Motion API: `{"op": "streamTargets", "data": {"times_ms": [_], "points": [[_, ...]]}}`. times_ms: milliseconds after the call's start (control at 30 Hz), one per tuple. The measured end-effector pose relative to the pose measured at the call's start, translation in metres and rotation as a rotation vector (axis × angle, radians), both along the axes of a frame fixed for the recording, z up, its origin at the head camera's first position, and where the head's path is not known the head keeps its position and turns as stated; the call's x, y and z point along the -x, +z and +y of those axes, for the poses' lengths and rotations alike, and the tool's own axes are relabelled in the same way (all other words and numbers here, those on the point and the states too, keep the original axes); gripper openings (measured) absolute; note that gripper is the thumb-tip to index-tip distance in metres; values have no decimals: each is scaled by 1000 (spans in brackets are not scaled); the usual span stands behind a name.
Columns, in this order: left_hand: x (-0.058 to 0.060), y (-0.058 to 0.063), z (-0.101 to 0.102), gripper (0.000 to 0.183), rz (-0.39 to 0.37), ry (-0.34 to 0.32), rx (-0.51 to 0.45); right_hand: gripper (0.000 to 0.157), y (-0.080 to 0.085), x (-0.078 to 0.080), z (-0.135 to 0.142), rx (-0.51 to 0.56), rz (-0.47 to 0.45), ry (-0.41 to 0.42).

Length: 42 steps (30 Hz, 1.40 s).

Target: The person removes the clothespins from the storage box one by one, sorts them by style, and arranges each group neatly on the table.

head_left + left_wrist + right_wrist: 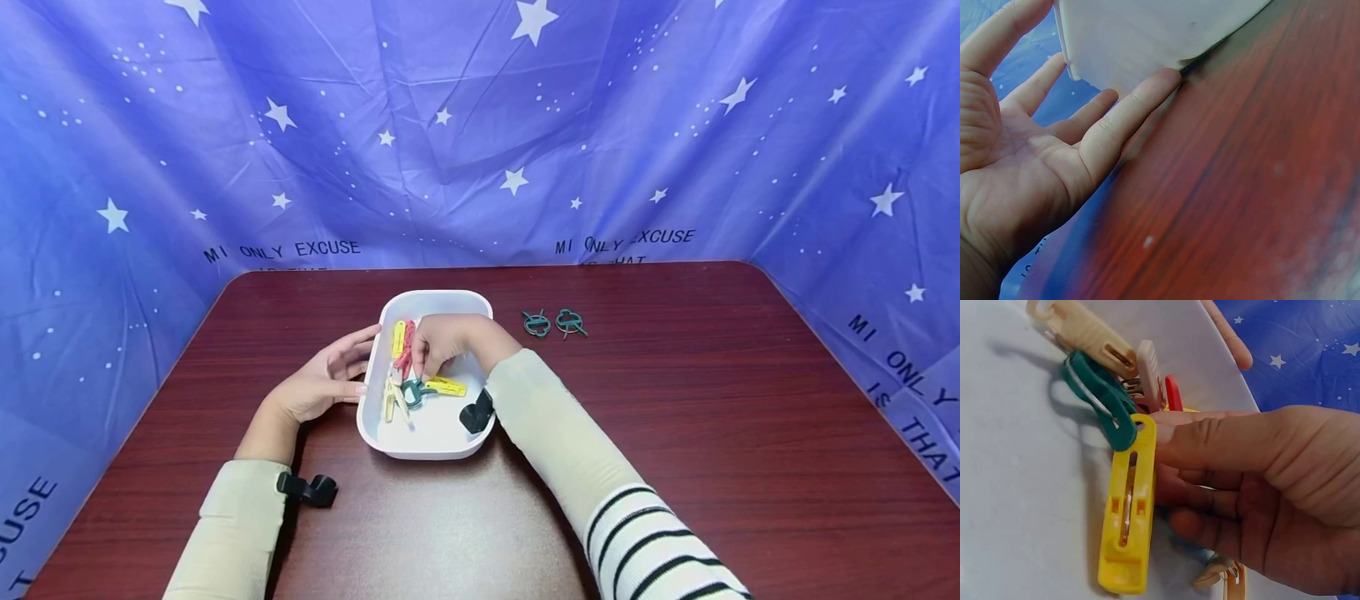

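Observation:
A white basin [427, 448] stands on the table and holds several small clips. My left hand [322, 383] rests against its left side, fingers spread and fairly straight; in the left wrist view the fingertips touch the white wall. Inside the basin my right hand [448, 340] reaches down with thumb and forefinger pinched together at a green clip [1100, 397]. The fingertips are partly hidden behind a yellow clothespin [1125, 519], whose upper end the green clip overlaps. Beige clothespins [396, 400], a red clothespin [405, 360] and another yellow clothespin [398, 339] lie on the basin's left side.
Two green clips [553, 323] lie on the dark red table [675, 400], right of the basin. A blue star-printed curtain [450, 192] hangs behind and beside the table. Black straps [307, 490] with small devices sit on both wrists.

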<state>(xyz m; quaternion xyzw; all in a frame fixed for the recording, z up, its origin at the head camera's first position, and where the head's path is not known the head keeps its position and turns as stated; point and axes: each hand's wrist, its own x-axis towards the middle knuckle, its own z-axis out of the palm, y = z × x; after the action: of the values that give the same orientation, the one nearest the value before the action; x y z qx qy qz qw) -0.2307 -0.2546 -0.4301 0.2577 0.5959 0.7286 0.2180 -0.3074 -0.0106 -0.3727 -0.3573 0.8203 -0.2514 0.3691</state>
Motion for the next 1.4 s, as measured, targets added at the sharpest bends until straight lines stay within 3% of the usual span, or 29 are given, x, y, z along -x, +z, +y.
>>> {"op": "streamTargets", "data": {"times_ms": [400, 767, 1000, 1400], "points": [[-1, 0, 1, 88, 4, -5, -9, 7, 13, 1, 8, 172, -14, -39], [-3, 3, 2, 87, -1, -7, -14, 8, 37, 1, 27, 281, -11, -168], [-3, 2, 3, 88, -7, -1, -6, 6, 38, 1, 48, 385, -2, -223], [-2, 0, 1, 91, -5, 4, -2, 7, 29, -13, 86, 714, -31, -352]]}}
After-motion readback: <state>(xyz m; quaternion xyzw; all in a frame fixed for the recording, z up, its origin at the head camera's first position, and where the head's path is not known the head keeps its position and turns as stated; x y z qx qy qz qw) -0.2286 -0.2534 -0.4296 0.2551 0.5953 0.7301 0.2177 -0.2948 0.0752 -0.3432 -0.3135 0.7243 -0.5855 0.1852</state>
